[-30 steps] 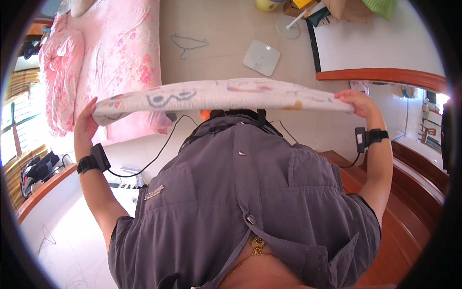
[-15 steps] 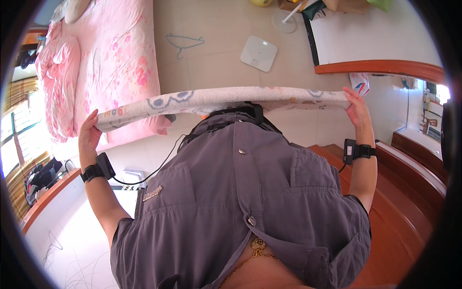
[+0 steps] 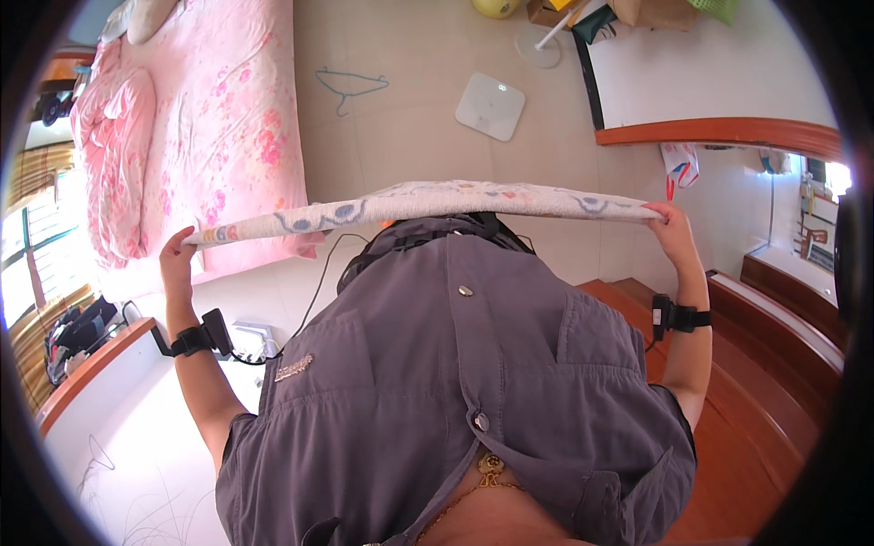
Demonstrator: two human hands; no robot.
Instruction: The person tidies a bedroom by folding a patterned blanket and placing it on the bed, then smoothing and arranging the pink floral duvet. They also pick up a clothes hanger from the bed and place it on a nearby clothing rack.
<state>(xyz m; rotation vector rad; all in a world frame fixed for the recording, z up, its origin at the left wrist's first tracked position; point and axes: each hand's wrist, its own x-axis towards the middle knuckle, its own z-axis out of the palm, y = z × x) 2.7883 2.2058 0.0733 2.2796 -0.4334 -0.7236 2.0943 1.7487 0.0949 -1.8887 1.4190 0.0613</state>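
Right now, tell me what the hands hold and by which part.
A patterned white cloth, its left end in the left hand, its right end in the right hand.

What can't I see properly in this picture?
All in the head view:
Patterned cloth: its underside, hidden by its upper side.
Bed: its far end, cut off by the upper edge.
Yellow round thing: its top, cut off by that same edge.

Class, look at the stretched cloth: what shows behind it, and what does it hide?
Past the left part of the cloth, the pink bed shows; past its middle, the floor. Anything directly behind the cloth is covered.
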